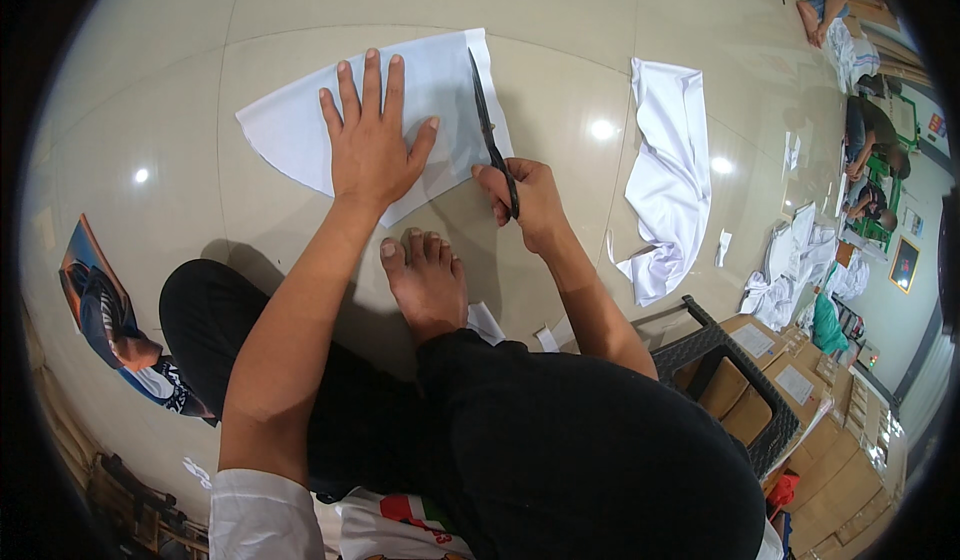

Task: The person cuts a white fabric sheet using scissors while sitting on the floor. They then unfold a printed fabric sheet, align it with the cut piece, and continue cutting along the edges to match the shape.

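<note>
A piece of white fabric [290, 125] with one curved edge lies spread on the tiled floor in front of me. My left hand [372, 150] presses flat on it, fingers spread. My right hand [525, 195] grips a pair of black scissors [486, 120] by the handles. Their long blades point away from me and lie along the fabric's right side, a narrow strip of cloth showing to the right of them. How far the blades are parted is hard to make out. My bare foot [425, 280] rests just below the fabric's near edge.
A crumpled white cloth [668, 170] lies to the right. Small white scraps [546, 339] are near my foot. A dark plastic stool [735, 370] and cardboard boxes [840, 470] stand at lower right. A dark bundle [105, 310] sits at left. Other people [875, 135] sit far right.
</note>
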A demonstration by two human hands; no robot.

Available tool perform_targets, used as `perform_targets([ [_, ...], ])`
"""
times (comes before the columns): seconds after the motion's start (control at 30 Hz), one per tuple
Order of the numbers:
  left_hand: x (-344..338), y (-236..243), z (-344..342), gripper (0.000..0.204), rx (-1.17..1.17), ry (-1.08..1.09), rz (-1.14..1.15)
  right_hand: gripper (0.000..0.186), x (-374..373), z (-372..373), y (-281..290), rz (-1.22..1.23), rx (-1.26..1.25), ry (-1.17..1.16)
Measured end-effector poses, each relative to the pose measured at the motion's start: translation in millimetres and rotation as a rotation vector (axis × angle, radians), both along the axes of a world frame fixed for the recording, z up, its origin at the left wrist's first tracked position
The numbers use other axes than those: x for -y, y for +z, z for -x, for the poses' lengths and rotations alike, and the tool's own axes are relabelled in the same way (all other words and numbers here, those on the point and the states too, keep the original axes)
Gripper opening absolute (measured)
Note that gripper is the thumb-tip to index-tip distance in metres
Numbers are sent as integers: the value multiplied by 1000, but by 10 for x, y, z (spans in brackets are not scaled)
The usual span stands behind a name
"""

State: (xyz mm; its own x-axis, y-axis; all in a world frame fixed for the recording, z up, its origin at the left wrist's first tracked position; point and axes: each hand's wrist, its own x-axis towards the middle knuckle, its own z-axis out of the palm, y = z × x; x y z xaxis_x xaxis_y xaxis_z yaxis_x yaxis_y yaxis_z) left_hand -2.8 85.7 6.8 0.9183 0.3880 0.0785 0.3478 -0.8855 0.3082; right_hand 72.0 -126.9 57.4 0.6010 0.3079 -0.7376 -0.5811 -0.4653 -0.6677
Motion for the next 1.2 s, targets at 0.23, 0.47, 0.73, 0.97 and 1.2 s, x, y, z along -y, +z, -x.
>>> perform_targets([
  [0.23, 4, 17, 1, 86, -31, -2, -5, 33, -68, -56, -30, -21, 4, -11],
  [0.47, -3, 5, 1, 85, -17, -2, -6, 32, -54, -20, -17, -17, 14, 0],
  [0.73, 4, 15, -6, 86, -17, -4, -1, 36, -159, -146, -22, -52, 25, -41],
  [0.97, 2, 32, 0, 86, -25, -4, -2, 33, -182, -168, -58, -53, 22, -46],
  [1.2, 4, 27, -1, 87, -27, -2, -2, 29, -176, -148, -18, -58, 14, -49],
])
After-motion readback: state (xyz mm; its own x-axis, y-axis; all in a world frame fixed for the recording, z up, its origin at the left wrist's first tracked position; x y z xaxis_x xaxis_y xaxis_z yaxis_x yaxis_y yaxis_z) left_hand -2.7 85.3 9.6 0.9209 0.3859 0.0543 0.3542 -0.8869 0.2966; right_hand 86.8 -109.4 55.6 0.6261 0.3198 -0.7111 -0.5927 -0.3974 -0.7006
